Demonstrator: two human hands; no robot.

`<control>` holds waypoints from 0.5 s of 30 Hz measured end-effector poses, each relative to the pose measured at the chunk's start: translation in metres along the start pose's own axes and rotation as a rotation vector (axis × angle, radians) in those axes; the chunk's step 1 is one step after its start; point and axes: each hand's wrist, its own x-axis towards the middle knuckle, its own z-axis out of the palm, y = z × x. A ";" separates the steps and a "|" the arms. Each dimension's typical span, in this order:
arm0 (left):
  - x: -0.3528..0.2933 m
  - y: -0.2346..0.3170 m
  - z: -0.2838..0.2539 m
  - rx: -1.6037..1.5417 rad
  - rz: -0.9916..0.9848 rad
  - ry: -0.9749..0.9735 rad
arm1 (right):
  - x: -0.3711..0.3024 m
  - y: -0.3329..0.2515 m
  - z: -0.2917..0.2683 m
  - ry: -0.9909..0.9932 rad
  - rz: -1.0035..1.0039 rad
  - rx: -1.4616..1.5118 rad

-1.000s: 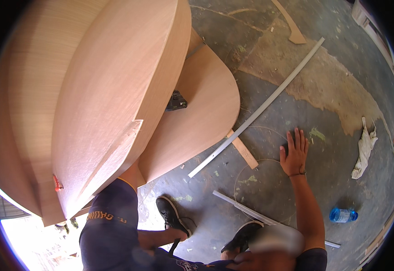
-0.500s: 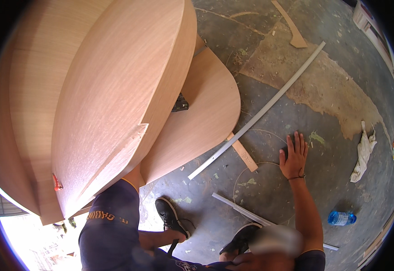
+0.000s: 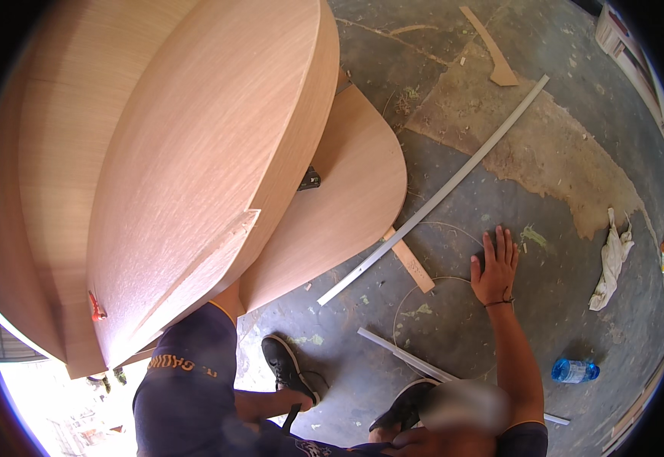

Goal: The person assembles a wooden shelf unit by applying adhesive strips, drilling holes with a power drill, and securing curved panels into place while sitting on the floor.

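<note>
A large curved wooden panel piece with a light veneer fills the left side, its thick edge facing right. My left arm, in a dark sleeve, runs under its lower edge, and my left hand is hidden behind it. Below the piece lies a flat rounded wooden board. Between the two, part of a black object shows; its kind cannot be told. Out to the right, my right hand is open, palm down over the grey floor and holding nothing. Whether it presses on the floor is unclear.
A long pale strip crosses the floor beside a short wooden batten. Another strip lies near my shoes. To the right are a blue plastic bottle and a white rag. A wood offcut lies farther off.
The upper edge of the curved wooden piece has shifted slightly right, covering more of the black object. My right hand has stayed almost in place, fingers still spread.
</note>
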 end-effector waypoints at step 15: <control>0.003 0.004 0.004 0.061 0.005 -0.002 | 0.000 0.000 0.000 -0.001 0.000 0.002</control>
